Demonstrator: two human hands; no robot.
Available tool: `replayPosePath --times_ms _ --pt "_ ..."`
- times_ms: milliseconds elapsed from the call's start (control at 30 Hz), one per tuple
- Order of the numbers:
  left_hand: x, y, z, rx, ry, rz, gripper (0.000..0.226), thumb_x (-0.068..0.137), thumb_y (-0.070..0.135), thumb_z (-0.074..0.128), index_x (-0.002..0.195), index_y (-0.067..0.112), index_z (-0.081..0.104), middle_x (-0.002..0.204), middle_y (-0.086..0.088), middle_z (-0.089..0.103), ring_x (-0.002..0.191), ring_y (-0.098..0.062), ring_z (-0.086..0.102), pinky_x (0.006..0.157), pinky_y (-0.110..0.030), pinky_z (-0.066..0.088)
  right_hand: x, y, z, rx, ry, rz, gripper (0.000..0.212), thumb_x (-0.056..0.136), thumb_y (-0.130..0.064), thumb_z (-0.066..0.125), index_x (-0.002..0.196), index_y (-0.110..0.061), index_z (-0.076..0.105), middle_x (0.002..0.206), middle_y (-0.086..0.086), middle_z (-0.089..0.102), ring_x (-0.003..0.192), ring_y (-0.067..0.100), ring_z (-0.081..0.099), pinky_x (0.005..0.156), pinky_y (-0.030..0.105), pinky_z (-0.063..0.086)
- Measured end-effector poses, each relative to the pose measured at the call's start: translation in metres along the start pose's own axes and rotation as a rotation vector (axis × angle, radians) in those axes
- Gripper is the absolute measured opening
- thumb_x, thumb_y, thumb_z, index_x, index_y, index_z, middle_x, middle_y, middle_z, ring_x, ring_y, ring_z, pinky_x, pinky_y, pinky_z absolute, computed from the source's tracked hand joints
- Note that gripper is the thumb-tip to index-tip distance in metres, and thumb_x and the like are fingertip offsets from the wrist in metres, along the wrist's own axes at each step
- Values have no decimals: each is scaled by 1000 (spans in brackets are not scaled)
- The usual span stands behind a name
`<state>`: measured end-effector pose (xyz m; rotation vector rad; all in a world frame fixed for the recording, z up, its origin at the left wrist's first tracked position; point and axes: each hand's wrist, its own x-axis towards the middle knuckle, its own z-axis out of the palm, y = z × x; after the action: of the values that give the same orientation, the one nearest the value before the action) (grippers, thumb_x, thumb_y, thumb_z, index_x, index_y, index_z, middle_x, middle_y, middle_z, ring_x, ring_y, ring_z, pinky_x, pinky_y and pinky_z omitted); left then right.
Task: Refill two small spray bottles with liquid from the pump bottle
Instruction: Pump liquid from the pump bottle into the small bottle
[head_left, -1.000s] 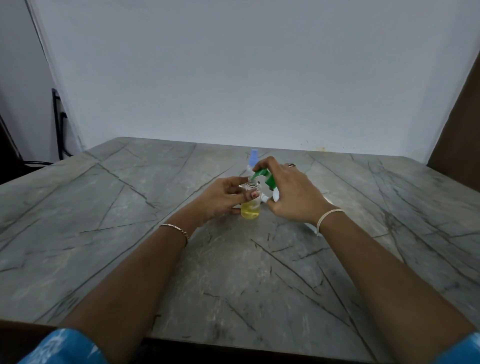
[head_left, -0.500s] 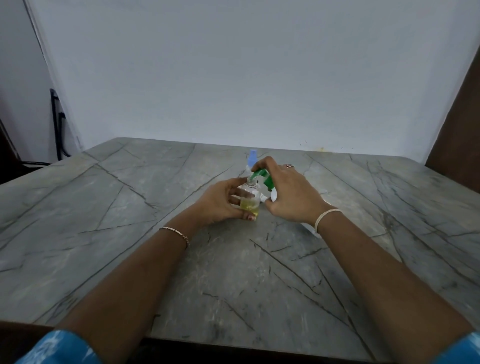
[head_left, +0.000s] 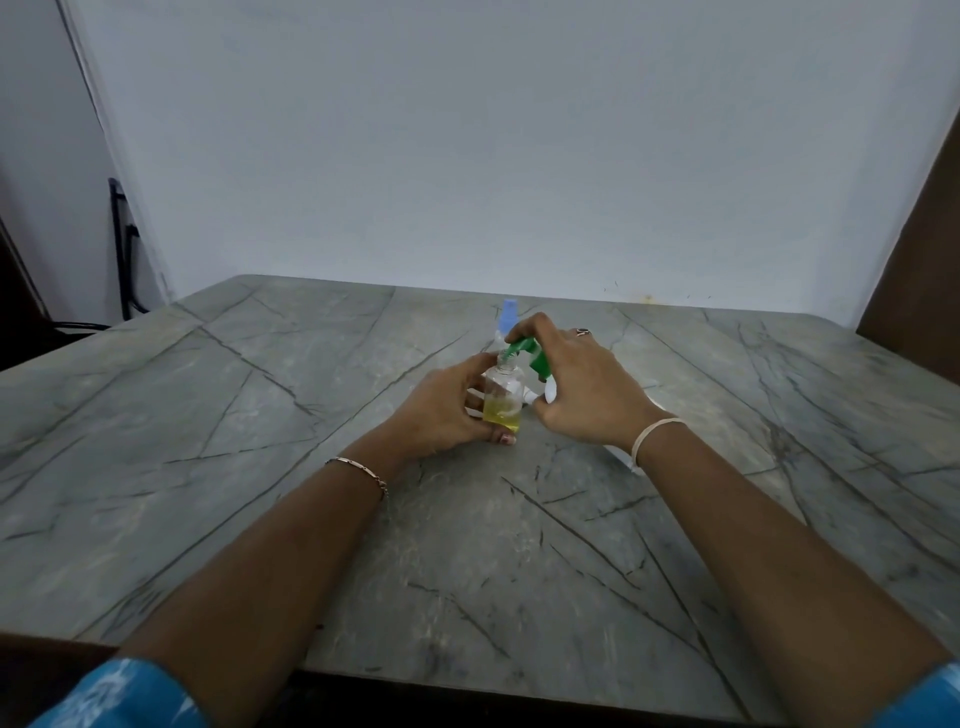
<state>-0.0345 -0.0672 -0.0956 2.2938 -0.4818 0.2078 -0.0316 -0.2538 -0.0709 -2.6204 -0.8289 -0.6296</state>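
Observation:
A small clear spray bottle (head_left: 502, 400) stands uncapped at the middle of the table, its lower third filled with yellow liquid. My left hand (head_left: 447, 410) grips it from the left, fingers curled round its body. My right hand (head_left: 582, 384) holds the green pump head (head_left: 530, 356) of the white pump bottle (head_left: 621, 452), which lies tilted under my palm and is mostly hidden. The green nozzle tip sits over the small bottle's mouth. A second small bottle with a blue cap (head_left: 507, 316) stands just behind, partly hidden by my fingers.
The grey marble-patterned table (head_left: 260, 467) stretches wide to both sides and toward me. A white wall backs it. A dark chair frame (head_left: 122, 249) stands off the far left corner, and a brown panel (head_left: 914, 249) rises at the right.
The small bottle has come down slightly toward the table and my left fingers have shifted lower around it. My right hand stays on the pump head.

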Motion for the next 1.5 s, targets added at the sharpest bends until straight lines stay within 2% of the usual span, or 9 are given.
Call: replayPosePath --times_ms 167,300,433,600,700,800,900,1233,1500 --pt "1 -2 1 -24 3 -2 96 61 29 87 142 24 36 110 6 59 90 -8 62 70 -8 46 -4 3 -1 -96 -5 -10 77 77 -26 66 137 -44 21 106 2 60 95 23 51 83 43 50" --pt "2 -4 2 -41 6 -3 97 59 29 88 142 24 37 108 7 60 88 -6 64 71 -9 48 -7 2 -6 -193 -24 -58 91 82 -24 58 150 -50 3 83 -1 43 82 21 41 73 35 43" --pt "3 -6 2 -74 2 0 95 58 29 89 140 27 41 109 4 64 90 -9 66 79 -18 53 -6 2 -7 -158 -49 -35 75 81 -23 58 146 -39 26 89 0 47 92 24 47 80 40 46" --pt "4 -7 3 -81 16 5 93 57 27 90 138 28 43 109 3 65 90 -8 67 77 -16 53 -1 -3 -3 -152 -20 -24 63 79 -23 62 134 -33 34 101 1 55 100 26 49 86 45 47" --pt "5 -9 3 -91 13 4 93 56 27 90 137 28 44 107 3 66 89 -10 67 82 -24 55 -1 -3 -2 -168 -4 -26 62 80 -24 63 133 -33 34 102 0 54 102 27 50 86 45 47" --pt "5 -9 3 -87 10 -1 93 57 27 90 138 28 43 108 4 65 89 -9 67 79 -19 54 -3 -1 -2 -181 -3 -30 66 81 -24 62 138 -35 33 94 -4 47 102 25 49 85 43 45" --pt "6 -10 3 -71 8 5 93 57 30 89 137 28 43 109 2 65 90 -11 67 82 -24 55 -5 2 -3 -191 -15 -32 71 81 -25 60 143 -38 29 91 -5 43 97 24 47 83 40 44" --pt "6 -8 3 -37 1 -2 92 57 31 89 136 28 43 110 3 63 91 -12 66 83 -26 55 -1 -2 -2 -120 -13 -8 61 78 -22 63 131 -33 35 104 1 57 100 25 49 85 44 46" --pt "4 -6 2 -60 5 -25 96 59 28 89 141 24 38 109 5 62 88 -7 65 71 -9 48 -5 3 -4 -277 -38 -61 83 84 -25 60 150 -46 14 89 -2 37 86 19 35 76 35 38"
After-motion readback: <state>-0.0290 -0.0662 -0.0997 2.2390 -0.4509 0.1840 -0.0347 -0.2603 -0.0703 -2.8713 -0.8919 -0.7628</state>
